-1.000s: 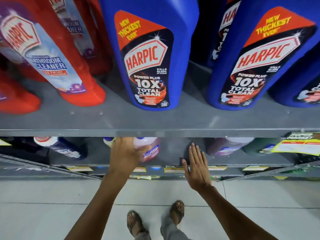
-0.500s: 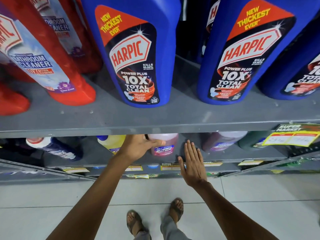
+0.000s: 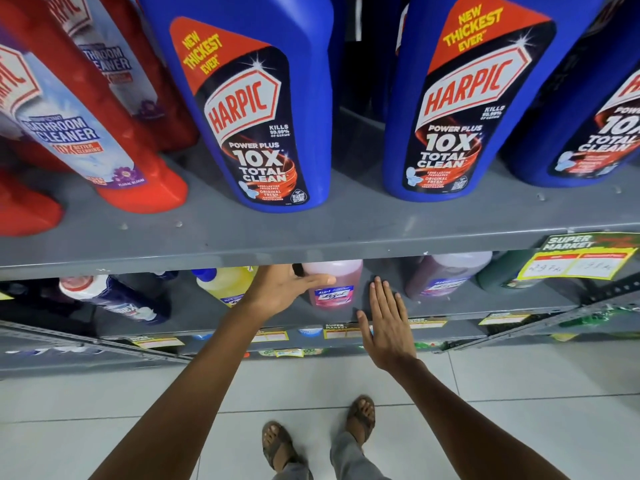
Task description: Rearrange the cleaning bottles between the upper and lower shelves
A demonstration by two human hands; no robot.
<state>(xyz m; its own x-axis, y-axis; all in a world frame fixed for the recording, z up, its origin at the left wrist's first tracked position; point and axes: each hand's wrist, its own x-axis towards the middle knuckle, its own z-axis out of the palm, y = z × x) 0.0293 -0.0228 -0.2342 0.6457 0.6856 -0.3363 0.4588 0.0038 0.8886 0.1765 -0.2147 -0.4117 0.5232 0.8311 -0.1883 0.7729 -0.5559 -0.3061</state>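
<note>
One translucent pink plastic cleaning bottle [image 3: 334, 282], now upright on the grey metal lower shelf [image 3: 450, 306]; my left hand [image 3: 280, 285] loosening around it, my right hand [image 3: 386, 320] flat, empty beside.

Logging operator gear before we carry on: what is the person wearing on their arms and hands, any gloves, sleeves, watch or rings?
Nothing shows on them. The left hand and right hand are bare, without gloves, and I see no rings. Both forearms are uncovered up to the frame edge, with no sleeves, watch or wristband in view. Lower down, the person wears brown open-toed sandals and grey trousers.
</note>
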